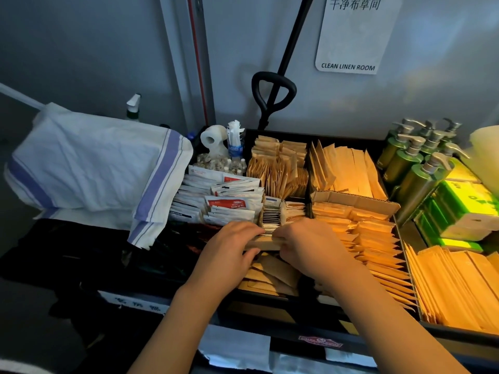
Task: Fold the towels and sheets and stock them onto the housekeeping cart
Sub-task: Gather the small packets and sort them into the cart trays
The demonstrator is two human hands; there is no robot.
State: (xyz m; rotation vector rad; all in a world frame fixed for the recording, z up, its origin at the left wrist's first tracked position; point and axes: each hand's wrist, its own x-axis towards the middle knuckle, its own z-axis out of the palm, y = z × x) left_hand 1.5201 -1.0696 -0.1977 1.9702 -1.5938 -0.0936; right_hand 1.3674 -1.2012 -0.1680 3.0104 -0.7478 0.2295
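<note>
We have both hands down in the black divided tray (318, 137) on top of the housekeeping cart (378, 336). Our left hand (232, 245) and right hand (307, 242) curl their fingers round a small brown cardboard box of sachets (266, 240) at its two ends, near the tray's front edge. Brown paper packets (378, 238) crowd close on the right, white and red sachets (224, 203) on the left. The folded white towel with purple stripes (94, 163) lies on the cart's left end, one corner hanging over its edge. Green pump bottles (413, 168) stand beyond the tray's right wall.
</note>
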